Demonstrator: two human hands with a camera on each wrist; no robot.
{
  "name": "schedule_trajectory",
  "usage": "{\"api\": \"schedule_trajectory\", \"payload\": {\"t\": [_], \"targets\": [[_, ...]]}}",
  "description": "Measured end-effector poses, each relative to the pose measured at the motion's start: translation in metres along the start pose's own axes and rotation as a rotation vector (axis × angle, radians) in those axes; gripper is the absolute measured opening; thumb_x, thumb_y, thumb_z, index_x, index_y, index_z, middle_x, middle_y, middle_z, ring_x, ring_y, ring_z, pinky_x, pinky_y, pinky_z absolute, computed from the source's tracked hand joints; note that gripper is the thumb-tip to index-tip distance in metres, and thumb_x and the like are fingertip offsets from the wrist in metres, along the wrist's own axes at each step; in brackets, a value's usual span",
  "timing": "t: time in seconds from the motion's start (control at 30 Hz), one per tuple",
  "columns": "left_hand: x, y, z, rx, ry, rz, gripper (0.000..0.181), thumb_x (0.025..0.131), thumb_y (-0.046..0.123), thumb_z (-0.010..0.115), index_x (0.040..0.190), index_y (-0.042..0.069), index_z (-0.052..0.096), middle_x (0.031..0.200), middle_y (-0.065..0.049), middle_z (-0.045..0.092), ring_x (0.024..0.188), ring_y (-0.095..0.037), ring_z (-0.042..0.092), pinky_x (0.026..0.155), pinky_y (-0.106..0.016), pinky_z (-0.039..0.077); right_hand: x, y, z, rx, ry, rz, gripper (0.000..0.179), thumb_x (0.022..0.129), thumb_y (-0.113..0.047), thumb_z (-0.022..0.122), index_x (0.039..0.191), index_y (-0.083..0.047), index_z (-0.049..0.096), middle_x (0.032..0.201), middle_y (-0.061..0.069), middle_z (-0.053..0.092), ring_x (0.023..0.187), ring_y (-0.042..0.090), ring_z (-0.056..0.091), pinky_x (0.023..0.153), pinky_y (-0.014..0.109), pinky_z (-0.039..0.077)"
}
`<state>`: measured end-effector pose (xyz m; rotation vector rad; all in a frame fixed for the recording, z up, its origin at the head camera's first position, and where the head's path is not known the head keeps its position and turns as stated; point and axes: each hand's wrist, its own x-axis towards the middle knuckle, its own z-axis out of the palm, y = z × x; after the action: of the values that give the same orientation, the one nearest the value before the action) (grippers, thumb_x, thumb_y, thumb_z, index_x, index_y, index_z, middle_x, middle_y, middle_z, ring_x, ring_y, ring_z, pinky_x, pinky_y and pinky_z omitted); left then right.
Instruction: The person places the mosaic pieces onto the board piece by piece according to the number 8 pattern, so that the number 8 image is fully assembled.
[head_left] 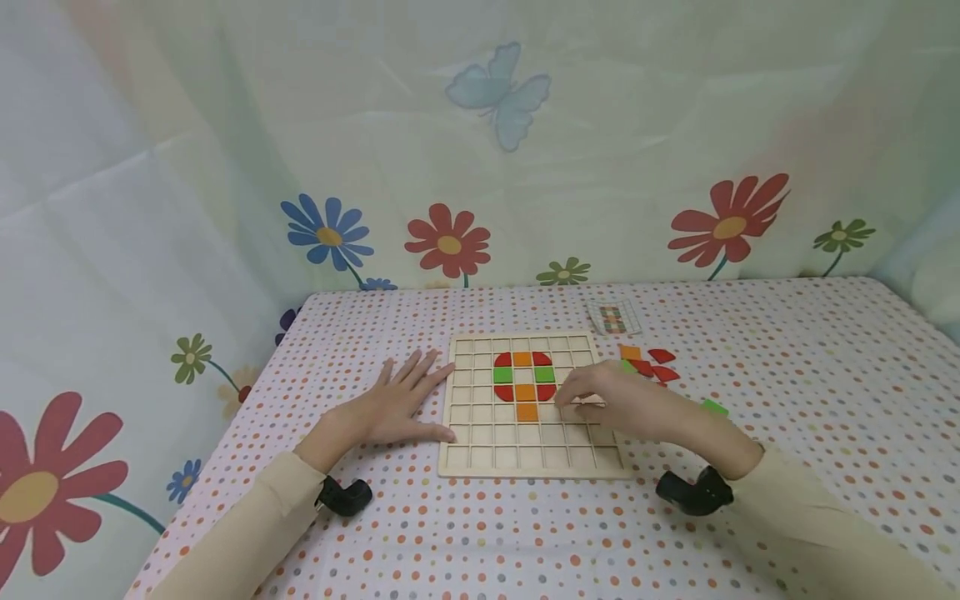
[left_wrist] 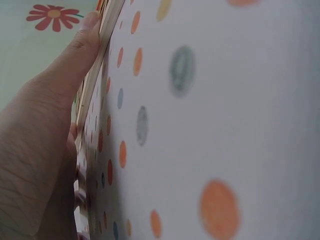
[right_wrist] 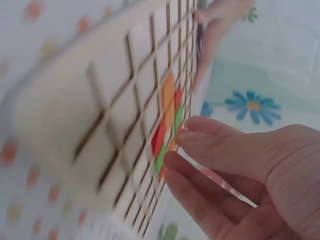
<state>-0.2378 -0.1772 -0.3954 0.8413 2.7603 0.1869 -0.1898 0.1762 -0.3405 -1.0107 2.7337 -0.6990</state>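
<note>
A wooden grid board point(head_left: 487, 458) lies on the table, with red quarter-round tiles point(head_left: 504, 393), two green square tiles point(head_left: 502, 375) and three orange square tiles point(head_left: 527, 412) set in its cells. My left hand point(head_left: 393, 408) lies spread at the board's left edge. In the left wrist view its thumb point(left_wrist: 75, 55) rests on the rim. Over the right part of the board, my right hand point(head_left: 618, 400) has its fingers loosely bent, close to the lower right red tile. The right wrist view shows a gap between thumb point(right_wrist: 215, 147) and fingers, with no tile held there.
Right of the board lie loose red tiles point(head_left: 662, 356), an orange tile point(head_left: 630, 352) and green ones, partly behind the right hand. One green tile point(head_left: 715, 407) sits beside the right forearm. A pattern card point(head_left: 613, 317) lies behind the board on the dotted tablecloth point(head_left: 420, 533).
</note>
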Motion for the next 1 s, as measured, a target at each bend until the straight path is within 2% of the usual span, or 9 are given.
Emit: {"api": "schedule_trajectory", "payload": {"t": [0.1,0.27,0.33,0.43,0.53,0.77,0.87,1.0], "targets": [[0.002,0.000,-0.001,0.017,-0.005,-0.003,0.107,0.090,0.083,0.053,0.170,0.029,0.007,0.176,-0.008,-0.004,0.161,-0.034,-0.006,0.125,-0.066,-0.003,-0.016,0.019,-0.012,-0.015,0.049,0.066,0.021,0.089,0.004,0.079,0.103,-0.010,0.082,0.109,0.001,0.075,0.106,0.029,0.069,0.084,0.044,0.061],[0.004,0.001,-0.003,0.022,-0.013,0.000,0.107,0.090,0.083,0.052,0.170,0.029,0.006,0.176,-0.007,-0.006,0.161,-0.033,-0.007,0.125,-0.066,-0.003,-0.039,0.057,-0.026,-0.068,0.140,0.175,0.018,0.086,0.005,0.081,0.100,-0.007,0.082,0.099,0.003,0.073,0.089,0.024,0.064,0.074,0.041,0.058],[0.005,0.001,-0.002,0.020,-0.013,0.002,0.107,0.090,0.084,0.051,0.171,0.028,0.007,0.176,-0.007,-0.006,0.161,-0.033,-0.008,0.125,-0.066,-0.003,-0.044,0.070,-0.029,-0.068,0.149,0.187,0.017,0.085,0.004,0.083,0.099,-0.005,0.082,0.095,0.001,0.072,0.083,0.019,0.061,0.071,0.038,0.057],[0.003,0.002,-0.001,0.015,-0.011,-0.003,0.108,0.090,0.083,0.052,0.171,0.027,0.008,0.176,-0.008,-0.005,0.161,-0.034,-0.006,0.124,-0.066,-0.003,-0.046,0.080,-0.029,-0.048,0.135,0.180,0.018,0.083,0.004,0.084,0.099,-0.004,0.082,0.093,0.000,0.072,0.085,0.019,0.065,0.073,0.036,0.059],[0.002,0.002,0.000,0.012,-0.013,-0.010,0.108,0.090,0.083,0.053,0.171,0.027,0.007,0.176,-0.008,-0.005,0.161,-0.034,-0.006,0.124,-0.067,-0.002,-0.045,0.085,-0.026,-0.046,0.125,0.196,0.018,0.081,0.004,0.086,0.098,-0.001,0.081,0.092,0.002,0.072,0.086,0.023,0.068,0.073,0.037,0.060],[0.002,0.001,0.001,0.015,-0.006,-0.005,0.107,0.091,0.081,0.054,0.171,0.027,0.008,0.176,-0.008,-0.005,0.161,-0.034,-0.006,0.124,-0.066,-0.003,-0.043,0.088,-0.023,-0.012,0.115,0.296,0.018,0.082,0.005,0.085,0.099,0.003,0.079,0.095,0.011,0.075,0.087,0.029,0.071,0.075,0.045,0.061],[0.002,0.001,0.001,0.017,-0.007,-0.008,0.107,0.090,0.082,0.053,0.171,0.028,0.007,0.176,-0.008,-0.005,0.161,-0.034,-0.006,0.125,-0.066,-0.003,-0.043,0.087,-0.024,0.006,0.106,0.313,0.016,0.082,0.005,0.084,0.097,0.001,0.078,0.094,0.010,0.075,0.087,0.028,0.072,0.076,0.046,0.061],[0.001,0.001,0.000,0.010,-0.001,0.000,0.107,0.091,0.081,0.054,0.171,0.027,0.008,0.176,-0.009,-0.004,0.161,-0.035,-0.006,0.124,-0.067,-0.003,-0.042,0.085,-0.024,0.005,0.094,0.347,0.010,0.083,0.004,0.084,0.087,-0.003,0.078,0.087,0.004,0.072,0.079,0.021,0.065,0.070,0.039,0.057]]}}
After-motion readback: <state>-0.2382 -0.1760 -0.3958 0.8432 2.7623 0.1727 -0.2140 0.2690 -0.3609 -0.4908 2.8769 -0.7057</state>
